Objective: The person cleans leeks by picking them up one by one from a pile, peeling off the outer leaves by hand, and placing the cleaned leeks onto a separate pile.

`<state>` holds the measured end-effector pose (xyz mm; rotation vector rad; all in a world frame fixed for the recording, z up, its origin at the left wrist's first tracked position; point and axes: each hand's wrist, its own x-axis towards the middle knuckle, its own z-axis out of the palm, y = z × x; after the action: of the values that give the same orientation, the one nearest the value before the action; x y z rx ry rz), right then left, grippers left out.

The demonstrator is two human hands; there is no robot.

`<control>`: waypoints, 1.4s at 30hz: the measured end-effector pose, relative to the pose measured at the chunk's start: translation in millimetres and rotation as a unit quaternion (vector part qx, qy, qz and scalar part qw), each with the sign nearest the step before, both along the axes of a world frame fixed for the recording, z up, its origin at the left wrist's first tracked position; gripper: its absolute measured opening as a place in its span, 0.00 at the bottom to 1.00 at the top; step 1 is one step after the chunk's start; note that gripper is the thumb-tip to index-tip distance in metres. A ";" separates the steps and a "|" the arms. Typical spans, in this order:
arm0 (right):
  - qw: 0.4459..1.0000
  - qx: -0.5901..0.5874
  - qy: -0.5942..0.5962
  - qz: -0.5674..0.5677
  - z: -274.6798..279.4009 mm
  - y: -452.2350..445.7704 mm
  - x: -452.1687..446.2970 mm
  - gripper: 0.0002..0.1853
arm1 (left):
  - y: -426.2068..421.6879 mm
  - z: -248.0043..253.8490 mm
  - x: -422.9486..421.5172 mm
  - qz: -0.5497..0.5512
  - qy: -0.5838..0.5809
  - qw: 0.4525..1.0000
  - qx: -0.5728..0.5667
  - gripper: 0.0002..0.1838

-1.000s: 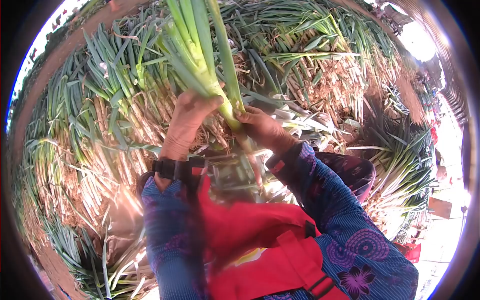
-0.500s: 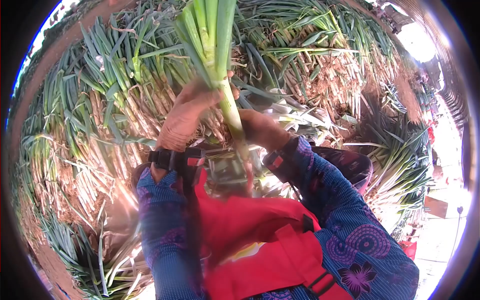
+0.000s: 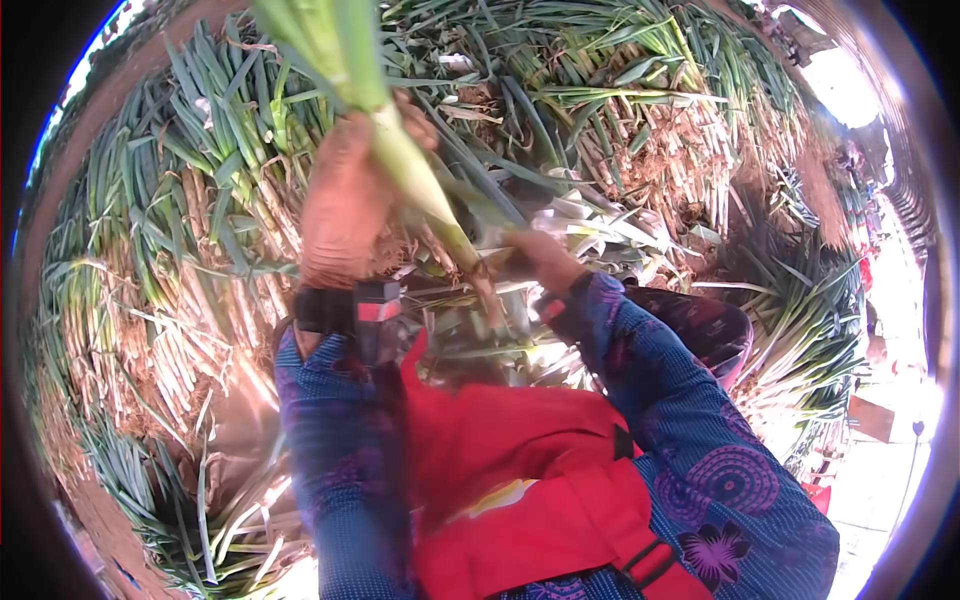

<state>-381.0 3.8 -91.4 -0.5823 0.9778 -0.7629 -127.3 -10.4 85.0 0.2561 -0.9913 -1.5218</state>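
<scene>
My left hand (image 3: 350,195) is wrapped round a thick green onion (image 3: 415,180), just below where its leaves fan out. The stalk tilts, with its leaves at the upper left and its root end pointing down toward my lap. Close to the lower stem, my right hand (image 3: 548,262) has its fingers closed. A blurred greenish strip (image 3: 475,205) runs between the stalk and that hand; motion smears it, so I cannot tell whether the fingers grip it. Pale peeled leaves (image 3: 590,230) lie just beyond my right hand.
Big piles of green onions (image 3: 150,290) stand on the left, with another pile (image 3: 660,140) at the back right. More onions (image 3: 790,330) lie beside my right knee (image 3: 700,325). A red apron (image 3: 520,430) covers my lap, and a brown cardboard piece (image 3: 870,418) sits far right.
My left hand has moved left, and the green onion has tilted further, its leaves shifting left. My right hand has drawn away from the stem to the right.
</scene>
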 end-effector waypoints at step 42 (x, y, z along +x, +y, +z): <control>0.941 -0.181 0.055 0.279 95.8 31.5 59.9 0.13 | 3.1 -42.0 41.3 0.207 -0.040 0.962 0.174 0.21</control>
<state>-321.0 35.3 4.4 -1.1761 0.7175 -0.3988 -86.0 -7.3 43.0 0.7346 -0.6708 -1.2960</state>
